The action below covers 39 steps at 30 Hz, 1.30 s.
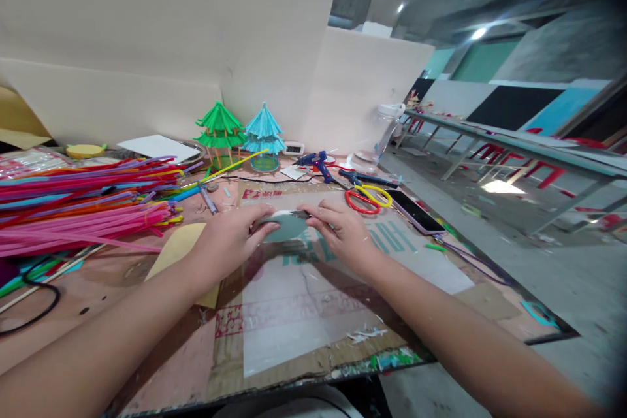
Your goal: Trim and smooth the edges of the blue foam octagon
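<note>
Both hands pinch a round grey-green disc (290, 227) with a whitish upper edge, held tilted just above the work surface. My left hand (240, 230) grips its left side between thumb and fingers. On the opposite side, my right hand (339, 230) closes on the rim, where a small dark bit shows that I cannot make out. Beneath them lies a translucent plastic sheet (279, 333) with red and green print, over a brown board. Scissors (367, 199) with red and yellow handles lie just beyond my right hand.
Bundled pipe cleaners (83, 209) cover the left side. Behind stand a green tiered model (219, 134) and a blue one (264, 134), beside a glue gun (318, 163) and a clear jar (379, 134). A phone (416, 212) lies near the table's right edge. White boards (171, 26) rise behind.
</note>
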Each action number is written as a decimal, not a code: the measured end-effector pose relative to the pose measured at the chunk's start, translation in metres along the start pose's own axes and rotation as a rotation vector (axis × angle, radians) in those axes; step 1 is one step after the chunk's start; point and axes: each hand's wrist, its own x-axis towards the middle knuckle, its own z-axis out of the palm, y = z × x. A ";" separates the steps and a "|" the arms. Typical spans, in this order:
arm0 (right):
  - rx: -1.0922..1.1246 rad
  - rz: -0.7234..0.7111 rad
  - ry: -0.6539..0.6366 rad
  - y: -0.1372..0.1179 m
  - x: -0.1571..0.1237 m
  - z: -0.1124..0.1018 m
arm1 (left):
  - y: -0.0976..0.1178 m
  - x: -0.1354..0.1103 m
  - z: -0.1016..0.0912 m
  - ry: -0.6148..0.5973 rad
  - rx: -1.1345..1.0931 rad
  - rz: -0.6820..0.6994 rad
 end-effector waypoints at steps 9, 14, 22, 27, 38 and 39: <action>-0.016 0.033 -0.020 0.000 0.000 0.000 | -0.002 0.000 0.000 0.017 0.000 0.024; -0.009 0.047 0.008 0.000 0.000 0.000 | -0.001 0.000 0.000 0.021 0.013 0.016; 0.020 0.035 -0.006 -0.002 0.000 0.001 | -0.002 -0.003 0.001 0.064 0.105 0.105; 0.019 0.044 -0.009 0.000 0.000 0.002 | -0.001 -0.003 0.001 0.047 0.081 0.105; 0.065 0.105 0.023 0.002 -0.001 0.003 | 0.002 -0.001 0.000 0.028 0.052 0.030; 0.071 0.104 0.019 0.002 -0.001 0.003 | 0.003 -0.001 0.000 0.027 0.044 0.025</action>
